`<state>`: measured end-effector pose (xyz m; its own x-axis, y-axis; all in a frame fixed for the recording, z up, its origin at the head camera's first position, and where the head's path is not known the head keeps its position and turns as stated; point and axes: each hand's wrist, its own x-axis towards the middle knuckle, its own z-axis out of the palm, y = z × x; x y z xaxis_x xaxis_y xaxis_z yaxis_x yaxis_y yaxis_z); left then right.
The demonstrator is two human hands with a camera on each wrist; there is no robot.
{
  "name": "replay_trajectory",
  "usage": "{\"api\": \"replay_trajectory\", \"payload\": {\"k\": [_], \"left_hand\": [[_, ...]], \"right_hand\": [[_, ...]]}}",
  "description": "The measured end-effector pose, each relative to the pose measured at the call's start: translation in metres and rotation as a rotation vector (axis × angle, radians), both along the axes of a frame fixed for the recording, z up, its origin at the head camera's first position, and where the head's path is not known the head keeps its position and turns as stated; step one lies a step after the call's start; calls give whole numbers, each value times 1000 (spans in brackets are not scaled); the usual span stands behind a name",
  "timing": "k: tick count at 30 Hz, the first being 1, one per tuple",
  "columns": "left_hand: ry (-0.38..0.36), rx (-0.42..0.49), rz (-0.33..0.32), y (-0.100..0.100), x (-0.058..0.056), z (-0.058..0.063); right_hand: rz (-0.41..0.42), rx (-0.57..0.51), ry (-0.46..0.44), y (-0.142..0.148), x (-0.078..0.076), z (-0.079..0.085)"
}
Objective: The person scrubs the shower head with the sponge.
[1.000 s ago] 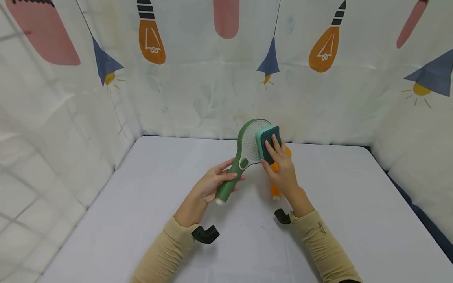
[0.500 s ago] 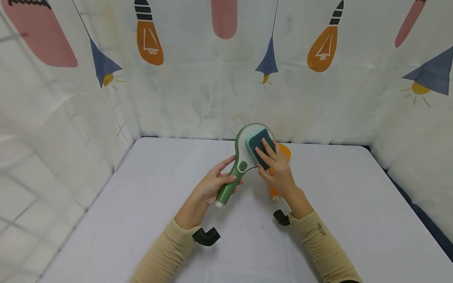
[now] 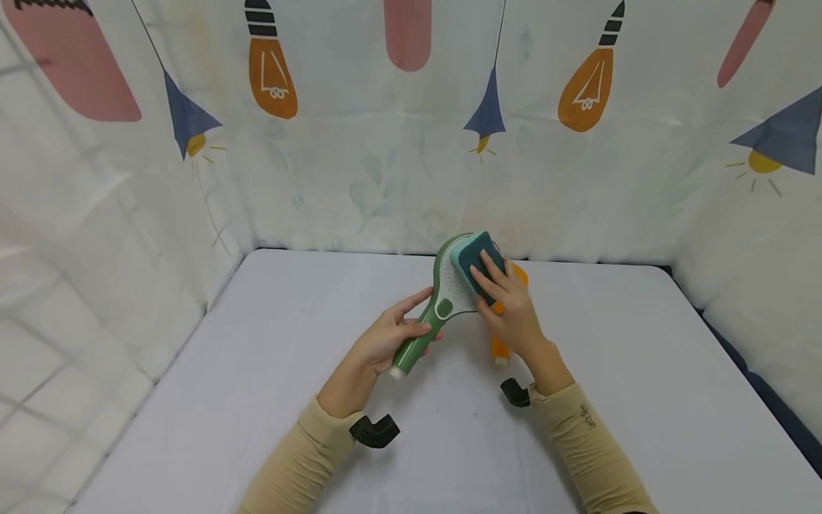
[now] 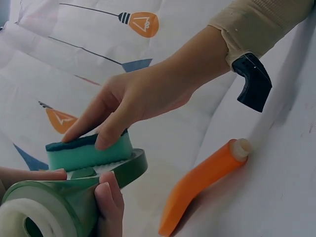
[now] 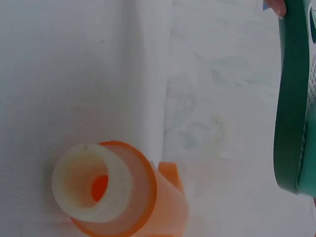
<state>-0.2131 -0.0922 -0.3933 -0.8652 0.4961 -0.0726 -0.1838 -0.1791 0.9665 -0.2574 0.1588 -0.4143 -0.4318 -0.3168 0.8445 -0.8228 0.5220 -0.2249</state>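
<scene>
My left hand [image 3: 388, 332] grips the handle of a green shower head [image 3: 452, 289], raised above the table with its pale, dotted face towards me. With fingers spread over a two-layer sponge [image 3: 474, 251], dark teal on top and mint beneath, my right hand [image 3: 515, 314] holds it against that face. The left wrist view shows the thumb at the near edge of the sponge [image 4: 89, 155]. Behind the right hand lies an orange shower head [image 3: 500, 348], partly hidden. Its open white end [image 5: 84, 182] appears in the right wrist view, where the right hand is out of sight.
A white-covered table [image 3: 308, 300] spreads under both arms. White fabric walls [image 3: 385, 164] printed with lamps and bulbs stand behind and at the sides. Black curved pieces [image 3: 375, 431] stick out at both sleeve cuffs.
The sponge first slid left across the green shower head's face, then back up and right a little. The green head has sunk slightly and tilted. The orange shower head has stayed put.
</scene>
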Motion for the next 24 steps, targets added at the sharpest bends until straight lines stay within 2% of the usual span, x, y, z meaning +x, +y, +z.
{"api": "replay_trajectory", "payload": {"k": [5,9,12,15,18,22,24], "left_hand": [[8,-22,-36,-2,1,0],[29,-30,-62,-4,0,1],[28,-33,-67,-4,0,2],[19,-37,-73,-3,1,0],[10,-31,-82,-1,0,-2],[15,-22,-89,0,0,-2],[23,-22,-89,0,-1,-1]], "right_hand": [[-136,-140,-82,9,-2,0],[-129,-179,-97,9,-1,4],[-78,-134,-59,2,1,7],[-17,-62,48,-9,1,6],[49,23,115,-19,4,5],[100,123,107,-22,12,8],[95,143,108,-20,13,10]]}}
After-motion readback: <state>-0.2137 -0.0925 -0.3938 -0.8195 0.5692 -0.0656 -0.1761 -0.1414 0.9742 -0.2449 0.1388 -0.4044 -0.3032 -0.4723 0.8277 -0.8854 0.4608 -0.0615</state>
